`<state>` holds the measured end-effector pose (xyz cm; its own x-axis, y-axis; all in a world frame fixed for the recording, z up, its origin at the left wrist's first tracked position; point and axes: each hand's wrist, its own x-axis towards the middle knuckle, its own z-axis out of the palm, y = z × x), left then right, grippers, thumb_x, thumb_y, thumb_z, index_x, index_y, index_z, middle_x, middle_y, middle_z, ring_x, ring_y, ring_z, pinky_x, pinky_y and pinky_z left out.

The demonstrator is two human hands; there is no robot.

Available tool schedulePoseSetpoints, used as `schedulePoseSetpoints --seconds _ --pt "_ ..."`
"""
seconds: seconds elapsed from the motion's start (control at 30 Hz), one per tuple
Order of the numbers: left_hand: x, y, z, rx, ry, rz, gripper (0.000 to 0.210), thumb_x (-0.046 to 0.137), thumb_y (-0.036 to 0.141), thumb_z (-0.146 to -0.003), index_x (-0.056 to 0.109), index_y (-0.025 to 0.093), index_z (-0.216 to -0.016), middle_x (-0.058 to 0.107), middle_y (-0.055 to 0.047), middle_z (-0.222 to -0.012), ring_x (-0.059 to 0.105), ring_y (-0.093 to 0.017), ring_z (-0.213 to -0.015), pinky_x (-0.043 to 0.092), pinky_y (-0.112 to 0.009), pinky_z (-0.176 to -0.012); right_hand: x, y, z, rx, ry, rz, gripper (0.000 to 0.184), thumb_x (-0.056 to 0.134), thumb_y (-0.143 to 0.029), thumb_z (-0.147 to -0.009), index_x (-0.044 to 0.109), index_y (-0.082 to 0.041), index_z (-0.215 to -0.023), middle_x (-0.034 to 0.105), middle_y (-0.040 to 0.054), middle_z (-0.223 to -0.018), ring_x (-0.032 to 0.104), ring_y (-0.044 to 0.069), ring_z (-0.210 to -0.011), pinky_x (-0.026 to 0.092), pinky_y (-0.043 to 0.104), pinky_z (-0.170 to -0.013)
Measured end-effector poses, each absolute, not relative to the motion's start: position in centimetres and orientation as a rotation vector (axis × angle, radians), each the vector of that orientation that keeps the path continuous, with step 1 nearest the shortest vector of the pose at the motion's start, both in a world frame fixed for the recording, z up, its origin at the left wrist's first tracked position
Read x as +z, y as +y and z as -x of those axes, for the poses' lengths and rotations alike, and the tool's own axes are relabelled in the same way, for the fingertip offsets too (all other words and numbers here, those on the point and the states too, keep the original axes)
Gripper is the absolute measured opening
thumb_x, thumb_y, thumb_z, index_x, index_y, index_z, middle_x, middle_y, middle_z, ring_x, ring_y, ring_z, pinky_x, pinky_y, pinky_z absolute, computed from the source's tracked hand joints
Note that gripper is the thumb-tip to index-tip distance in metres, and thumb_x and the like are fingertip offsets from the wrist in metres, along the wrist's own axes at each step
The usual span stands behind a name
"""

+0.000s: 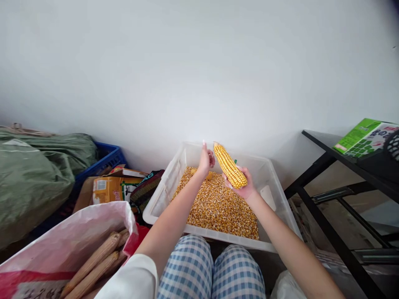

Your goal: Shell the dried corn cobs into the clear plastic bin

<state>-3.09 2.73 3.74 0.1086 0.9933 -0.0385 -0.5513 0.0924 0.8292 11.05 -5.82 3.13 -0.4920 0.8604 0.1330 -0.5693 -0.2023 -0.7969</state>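
Observation:
My right hand [241, 185] grips a dried yellow corn cob [229, 165] by its lower end, tip slanted up and to the left, over a clear plastic bin [162, 195]. A layer of loose corn kernels [218, 207] covers the bin's bottom. My left hand [205, 160] is raised just left of the cob's tip, fingers partly curled and close to the cob; whether it touches it is unclear. Another yellow cob [201, 172] lies in the kernels, partly hidden behind my left hand.
A white and red sack [62, 245] at lower left holds several bare brown cobs [99, 259]. Behind it are cardboard boxes [109, 189], a blue crate [107, 160] and a green bag [34, 174]. A black metal table [336, 160] with a green carton [363, 137] stands right.

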Motion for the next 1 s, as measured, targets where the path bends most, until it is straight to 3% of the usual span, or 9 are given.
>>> schedulePoseSetpoints --seconds 0.2,0.47,0.77,0.9,1.0 --pt "3.6 2.3 1.7 1.508 0.761 -0.915 0.039 0.053 0.052 -0.073 0.046 0.016 -0.061 0.035 0.006 -0.042 0.031 -0.004 -0.034 0.02 -0.018 -0.036 2.8 -5.7 -10.3 1.896 -0.982 0.465 0.03 0.036 -0.035 -0.079 0.048 -0.014 -0.097 0.059 0.0058 -0.073 0.054 0.014 -0.054 0.043 0.027 -0.049" --pt "4.6 3.8 4.4 1.496 0.609 -0.459 0.036 0.041 0.031 -0.086 0.03 0.018 -0.055 0.025 0.008 -0.035 0.016 -0.003 -0.028 0.008 -0.018 -0.034 3.0 -5.8 -10.6 1.882 -0.997 0.381 0.032 0.036 -0.04 -0.077 0.048 -0.016 -0.093 0.058 0.0065 -0.074 0.049 0.012 -0.05 0.037 0.024 -0.044" --pt "4.8 3.9 6.3 1.507 0.514 -0.423 0.041 0.024 0.04 -0.091 0.025 0.019 -0.055 0.022 0.007 -0.033 0.016 -0.005 -0.029 0.009 -0.02 -0.035 4.5 -5.9 -12.2 1.761 -0.913 0.3 0.029 0.034 -0.044 -0.08 0.045 -0.02 -0.092 0.054 0.003 -0.073 0.045 0.01 -0.048 0.038 0.023 -0.043" --pt "4.4 1.7 2.8 1.253 0.702 -0.932 0.049 0.03 0.061 -0.08 0.038 0.019 -0.056 0.027 0.006 -0.03 0.023 -0.007 -0.026 0.012 -0.022 -0.034 4.7 -5.9 -12.2 1.748 -0.902 0.306 0.027 0.034 -0.042 -0.081 0.047 -0.02 -0.09 0.054 0.0027 -0.071 0.046 0.01 -0.047 0.038 0.022 -0.042" --pt "3.9 -0.4 0.1 1.208 0.73 -1.256 0.048 0.039 0.062 -0.076 0.043 0.018 -0.057 0.038 0.004 -0.035 0.036 -0.008 -0.031 0.021 -0.021 -0.035 4.4 -5.7 -11.8 1.744 -0.898 0.34 0.027 0.035 -0.039 -0.08 0.049 -0.019 -0.092 0.056 0.0031 -0.071 0.048 0.011 -0.049 0.039 0.023 -0.043"
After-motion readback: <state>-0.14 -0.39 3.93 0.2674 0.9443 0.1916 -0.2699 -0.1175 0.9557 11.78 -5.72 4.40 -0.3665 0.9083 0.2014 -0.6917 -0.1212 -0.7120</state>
